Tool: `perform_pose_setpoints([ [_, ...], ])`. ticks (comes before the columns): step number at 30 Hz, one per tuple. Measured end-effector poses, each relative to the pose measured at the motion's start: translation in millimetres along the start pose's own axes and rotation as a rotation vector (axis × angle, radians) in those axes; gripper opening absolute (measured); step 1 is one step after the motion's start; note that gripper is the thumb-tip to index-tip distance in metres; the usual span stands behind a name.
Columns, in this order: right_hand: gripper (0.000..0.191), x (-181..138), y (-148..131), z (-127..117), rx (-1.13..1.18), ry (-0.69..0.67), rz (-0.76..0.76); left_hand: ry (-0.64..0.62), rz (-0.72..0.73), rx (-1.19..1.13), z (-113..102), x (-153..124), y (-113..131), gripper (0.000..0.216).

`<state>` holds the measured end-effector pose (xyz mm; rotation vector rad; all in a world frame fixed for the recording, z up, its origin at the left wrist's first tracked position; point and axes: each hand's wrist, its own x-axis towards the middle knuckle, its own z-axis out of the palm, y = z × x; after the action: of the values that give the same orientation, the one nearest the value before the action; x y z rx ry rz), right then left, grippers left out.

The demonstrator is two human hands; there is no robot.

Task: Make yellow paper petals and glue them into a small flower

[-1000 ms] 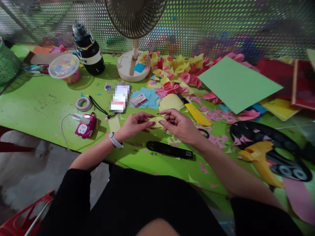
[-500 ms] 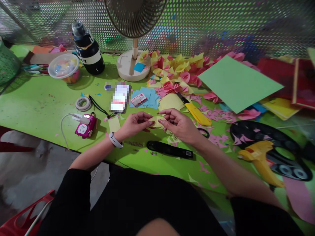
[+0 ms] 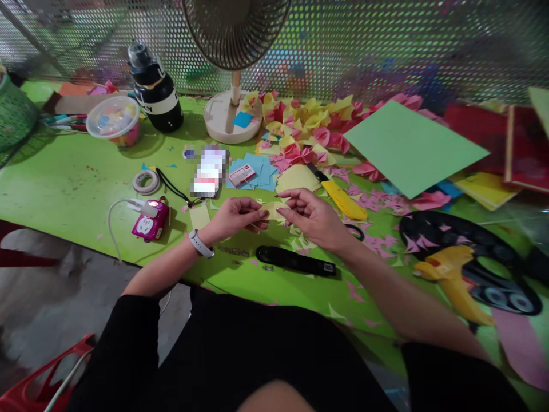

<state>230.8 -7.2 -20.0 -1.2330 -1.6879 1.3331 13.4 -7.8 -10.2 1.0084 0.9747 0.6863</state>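
A small piece of yellow paper (image 3: pixel 273 210) is pinched between my two hands above the green table. My left hand (image 3: pixel 242 215), with a pale watch on its wrist, holds the paper's left edge between thumb and fingers. On the other edge, my right hand (image 3: pixel 309 218) grips it with thumb and forefinger. Just below my hands lies a black stapler (image 3: pixel 295 261). Behind them are a stack of yellow paper (image 3: pixel 298 178) and a yellow utility knife (image 3: pixel 343 197). Part of a black scissors handle (image 3: pixel 355 231) shows beside my right wrist.
Folded pink and yellow paper pieces (image 3: pixel 309 120) are heaped behind, beside a fan (image 3: pixel 234 129). A phone (image 3: pixel 209 171), a purple power adapter (image 3: pixel 150 220) and a tape roll (image 3: pixel 146 182) lie left. A yellow glue gun (image 3: pixel 457 280) rests right, among pink scraps.
The yellow paper has tilted slightly between my fingers and now looks rounder. Both hands stay in nearly the same place, and the camera view has shifted a little.
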Motion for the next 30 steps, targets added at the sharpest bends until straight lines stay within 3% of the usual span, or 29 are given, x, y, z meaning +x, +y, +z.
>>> perform_pose_setpoints([
  [6,0.040,5,1,-6,-0.012,0.024,0.005,0.014,0.017,-0.006,-8,3,1,0.026],
  [10,0.035,-11,-7,-19,-0.189,0.057,0.001,0.039,-0.001,0.027,-16,6,5,0.019],
  [16,0.059,-61,-3,-19,-0.726,-0.166,-0.194,0.115,-0.007,0.026,-22,7,11,0.009],
  [19,0.044,-73,10,-13,-0.831,-0.208,-0.299,0.141,0.003,0.029,-23,7,15,0.008],
  [24,0.038,-62,20,-10,-0.865,-0.141,-0.402,0.199,0.037,0.049,-25,7,16,0.007],
  [30,0.039,-47,21,-13,-0.889,-0.057,-0.375,0.069,-0.114,0.169,-11,7,2,0.011],
])
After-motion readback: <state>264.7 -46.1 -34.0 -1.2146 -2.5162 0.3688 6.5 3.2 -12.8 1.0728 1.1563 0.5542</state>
